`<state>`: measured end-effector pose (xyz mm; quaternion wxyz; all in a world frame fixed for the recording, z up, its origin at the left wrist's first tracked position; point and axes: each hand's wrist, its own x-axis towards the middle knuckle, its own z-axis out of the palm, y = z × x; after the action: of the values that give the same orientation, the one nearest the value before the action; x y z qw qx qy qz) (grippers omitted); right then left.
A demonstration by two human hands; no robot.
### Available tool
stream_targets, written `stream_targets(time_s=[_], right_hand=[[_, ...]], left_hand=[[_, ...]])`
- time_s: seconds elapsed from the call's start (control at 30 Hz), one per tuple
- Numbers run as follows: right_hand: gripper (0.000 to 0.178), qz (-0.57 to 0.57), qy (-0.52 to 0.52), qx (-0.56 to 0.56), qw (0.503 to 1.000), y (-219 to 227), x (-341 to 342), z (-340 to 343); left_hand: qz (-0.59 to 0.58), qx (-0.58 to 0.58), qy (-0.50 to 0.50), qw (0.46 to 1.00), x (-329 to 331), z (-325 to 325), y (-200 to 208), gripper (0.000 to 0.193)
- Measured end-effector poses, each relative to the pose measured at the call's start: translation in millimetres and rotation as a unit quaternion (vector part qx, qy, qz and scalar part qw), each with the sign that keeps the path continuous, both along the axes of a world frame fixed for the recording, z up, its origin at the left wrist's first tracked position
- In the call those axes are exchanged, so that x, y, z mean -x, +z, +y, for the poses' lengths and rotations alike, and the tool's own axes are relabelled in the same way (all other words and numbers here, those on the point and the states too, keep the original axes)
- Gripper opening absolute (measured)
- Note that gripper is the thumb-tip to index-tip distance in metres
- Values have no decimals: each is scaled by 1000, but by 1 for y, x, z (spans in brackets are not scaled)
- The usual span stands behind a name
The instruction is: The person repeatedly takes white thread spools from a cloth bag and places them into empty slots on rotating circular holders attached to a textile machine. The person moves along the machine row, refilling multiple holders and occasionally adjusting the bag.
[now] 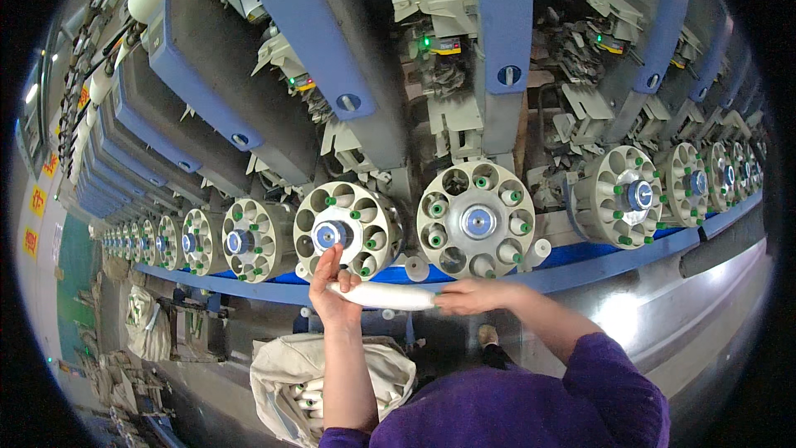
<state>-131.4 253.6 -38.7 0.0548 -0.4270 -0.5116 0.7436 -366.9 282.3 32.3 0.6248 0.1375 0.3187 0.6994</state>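
A white yarn bobbin (390, 296) lies level between my two hands, in front of the round magazines. Its left end rests in my left hand (333, 294), with the thumb and lower fingers curled on it and other fingers pointing up. My right hand (471, 295) is closed round the other end, where a bit of green tip shows. Just beyond the left hand is a round cream magazine (306, 224), with green-tipped bobbins in several of its pockets. Another magazine (448, 260) with a blue hub stands to its right, also partly filled.
A cream cloth sack (274, 365) of green-tipped bobbins sits below my left forearm. Blue-and-grey winding units (507, 25) run in a row above the magazines. A blue rail (572, 276) passes beneath them. Another pale sack (149, 332) stands at the left.
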Motion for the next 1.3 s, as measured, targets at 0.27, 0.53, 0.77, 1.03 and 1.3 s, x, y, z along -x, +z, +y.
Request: stream_targets(time_s=[0.27, 0.53, 0.77, 1.03, 1.3], right_hand=[[32, 258, -452, -41, 853, -8, -116, 9], [30, 214, -173, -223, 935, 39, -81, 12], [13, 231, -309, -40, 922, 4, -68, 14], [13, 402, -330, -38, 853, 49, -93, 48], [23, -135, -131, -436, 880, 27, -110, 91]], left_hand=[[-55, 47, 38, 997, -13, -4, -29, 21], [-91, 70, 66, 991, -46, 2, -20, 24], [-16, 73, 99, 992, -54, -3, -24, 29], [412, -91, -6, 906, -121, -14, -70, 11], [657, -65, -130, 740, -116, 16, -84, 27]])
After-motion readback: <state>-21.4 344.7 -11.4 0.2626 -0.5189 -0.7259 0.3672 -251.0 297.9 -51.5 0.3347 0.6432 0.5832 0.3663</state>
